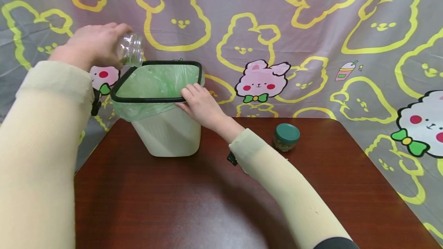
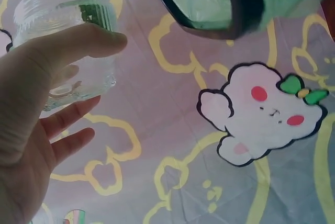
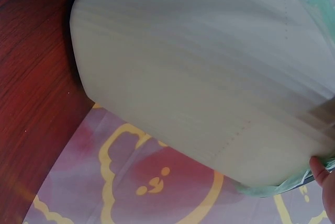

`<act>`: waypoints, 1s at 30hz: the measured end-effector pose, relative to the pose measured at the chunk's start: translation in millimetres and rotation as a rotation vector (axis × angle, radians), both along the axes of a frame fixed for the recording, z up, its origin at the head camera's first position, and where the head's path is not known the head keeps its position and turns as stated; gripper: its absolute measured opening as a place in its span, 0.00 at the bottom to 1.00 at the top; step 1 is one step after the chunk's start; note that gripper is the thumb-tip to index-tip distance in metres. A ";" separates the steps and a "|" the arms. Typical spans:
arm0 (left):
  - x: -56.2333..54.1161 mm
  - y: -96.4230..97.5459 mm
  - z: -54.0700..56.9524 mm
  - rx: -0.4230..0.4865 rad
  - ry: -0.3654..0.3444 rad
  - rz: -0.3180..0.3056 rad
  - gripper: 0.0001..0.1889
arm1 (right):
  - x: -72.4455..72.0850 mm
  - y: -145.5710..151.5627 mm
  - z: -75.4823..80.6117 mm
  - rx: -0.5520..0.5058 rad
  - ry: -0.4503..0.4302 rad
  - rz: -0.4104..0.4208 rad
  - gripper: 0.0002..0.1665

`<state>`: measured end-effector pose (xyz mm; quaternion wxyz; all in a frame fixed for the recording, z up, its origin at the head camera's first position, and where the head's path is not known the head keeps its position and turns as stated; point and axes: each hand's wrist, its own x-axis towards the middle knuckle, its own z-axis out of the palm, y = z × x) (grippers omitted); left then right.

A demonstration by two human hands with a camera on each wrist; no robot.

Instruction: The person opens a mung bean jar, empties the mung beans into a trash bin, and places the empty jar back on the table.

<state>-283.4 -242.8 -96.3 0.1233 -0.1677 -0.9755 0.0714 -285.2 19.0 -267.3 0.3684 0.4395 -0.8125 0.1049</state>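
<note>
My left hand (image 1: 93, 45) grips a clear glass jar (image 1: 130, 51), tilted on its side with its threaded mouth toward the bin. The jar's mouth is just above the bin's left rim. In the left wrist view, the thumb lies across the jar (image 2: 99, 72) and a green patch shows through the glass. The white trash bin (image 1: 169, 133) stands on the table, its black rim ring over a green plastic liner (image 1: 157, 80). With the right hand (image 1: 204, 107) I grip the rim's front right corner; in the right wrist view one digit (image 3: 319, 171) presses the bin wall (image 3: 199, 67).
A small glass jar with a dark green lid (image 1: 286, 133) stands on the brown wooden table (image 1: 194, 199), right of the bin and beyond my right forearm. Bits of dry matter show inside it. A cartoon-printed curtain (image 1: 308, 49) hangs close behind the table.
</note>
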 end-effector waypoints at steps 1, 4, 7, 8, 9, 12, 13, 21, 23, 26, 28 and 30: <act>-0.2 0.2 0.3 -0.004 0.000 0.000 0.53 | 0.1 0.0 0.2 0.000 -0.001 0.000 0.18; -0.5 1.6 1.0 -0.017 -0.014 -0.007 0.53 | 0.2 0.0 0.5 -0.002 -0.002 0.001 0.18; -0.2 2.1 1.3 -0.024 -0.018 -0.018 0.53 | 0.6 0.1 0.3 -0.004 -0.002 0.002 0.18; 0.3 2.3 1.3 -0.021 -0.018 -0.021 0.53 | 0.5 0.0 0.2 -0.004 -0.001 0.002 0.18; 0.5 2.1 1.2 -0.017 -0.017 -0.022 0.53 | 0.6 0.0 0.2 -0.005 0.000 0.003 0.18; 1.1 2.2 1.9 -0.004 -0.010 -0.022 0.53 | 0.6 -0.1 0.2 -0.004 0.002 0.001 0.18; 1.4 2.6 2.3 0.000 -0.005 -0.022 0.53 | 0.4 -0.2 0.3 -0.003 0.004 0.000 0.18; -1.0 5.8 3.1 -0.008 -0.030 -0.012 0.51 | 0.5 -0.2 0.8 -0.006 0.000 0.001 0.18; -1.8 5.3 2.2 -0.022 -0.054 -0.014 0.50 | 0.4 -0.7 0.7 -0.004 0.002 0.001 0.18; -2.7 4.2 1.1 -0.011 -0.067 -0.013 0.51 | 0.7 -0.9 0.4 -0.001 0.002 -0.001 0.18; -3.4 4.0 1.3 -0.014 -0.061 -0.020 0.51 | 1.0 -0.7 0.6 0.001 0.002 -0.004 0.18; -3.6 4.6 2.1 -0.012 -0.044 -0.030 0.51 | 1.4 -0.2 1.1 0.001 0.000 -0.007 0.18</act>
